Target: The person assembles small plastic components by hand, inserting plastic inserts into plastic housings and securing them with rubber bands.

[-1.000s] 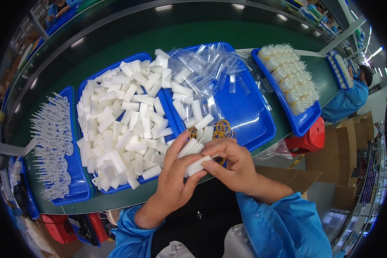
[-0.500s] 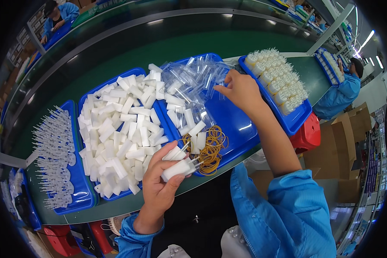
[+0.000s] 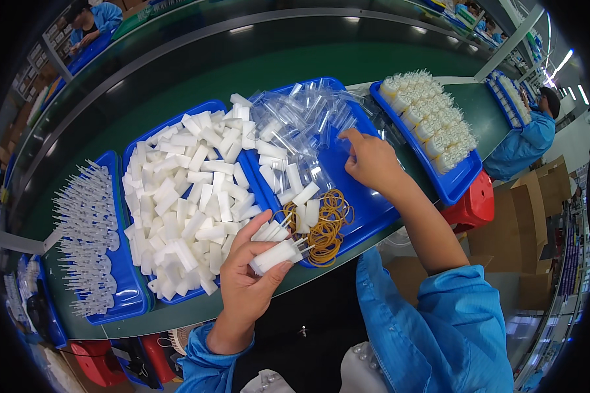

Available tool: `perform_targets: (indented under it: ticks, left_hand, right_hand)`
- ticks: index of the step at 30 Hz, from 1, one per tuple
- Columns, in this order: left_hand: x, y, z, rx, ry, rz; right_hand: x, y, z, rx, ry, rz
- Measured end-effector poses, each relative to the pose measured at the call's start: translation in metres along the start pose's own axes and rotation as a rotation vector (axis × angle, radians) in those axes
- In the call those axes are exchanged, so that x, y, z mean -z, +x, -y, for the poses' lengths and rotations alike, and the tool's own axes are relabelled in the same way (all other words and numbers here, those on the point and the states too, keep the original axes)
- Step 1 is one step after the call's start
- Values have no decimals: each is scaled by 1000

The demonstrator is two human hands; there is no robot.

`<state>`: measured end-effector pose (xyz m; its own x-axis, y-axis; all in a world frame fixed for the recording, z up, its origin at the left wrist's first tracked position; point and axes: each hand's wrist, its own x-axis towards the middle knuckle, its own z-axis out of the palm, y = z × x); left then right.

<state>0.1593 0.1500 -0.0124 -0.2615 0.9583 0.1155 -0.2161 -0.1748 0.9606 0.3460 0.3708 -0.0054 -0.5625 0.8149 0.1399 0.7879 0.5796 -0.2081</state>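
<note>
My left hand (image 3: 250, 278) is closed round a few white foam pieces (image 3: 275, 257) with thin clear prongs sticking out of their right ends. It is raised above the near table edge, beside a heap of rubber bands (image 3: 331, 226). Over the blue tray (image 3: 357, 196) is my right hand (image 3: 375, 162), its fingers curled together. What lies between those fingertips, if anything, I cannot make out. Clear plastic sleeves (image 3: 295, 114) are piled just left of and beyond it. Several loose foam blocks (image 3: 305, 194) lie between the sleeves and the bands.
A tray to the left is heaped with white foam blocks (image 3: 177, 190). Farther left, another holds clear spiky plastic parts (image 3: 88, 229). At right stands a tray of banded bundles (image 3: 432, 124), near a red stool (image 3: 472, 200). Co-workers sit at far left and far right.
My right hand has drawn back slightly toward me from the sleeve pile, its fingers curling in more. The left hand keeps its hold on the foam pieces, almost unmoved.
</note>
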Motion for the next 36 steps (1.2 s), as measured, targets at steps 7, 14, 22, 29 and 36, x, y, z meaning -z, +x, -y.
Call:
perform_targets:
  ticks: [7,14,22,29,36]
  left_hand:
    - [-4,5,2,-83,89,7]
    - [-9,6,2,-90,144,7]
    - [-6,2,2,-100,186,-22]
    - [-8,3,-2,-72,228,-1]
    - [-8,2,1,-104,208,-21]
  right_hand:
    - [33,-45,57,-199,1427,84]
    - [23,-71,93,-64,1747,130]
    - [12,-76,93,-86,1805,79]
    - [2,-81,99,-17,1776,150]
    - [1,-82,101,-111,1881,157]
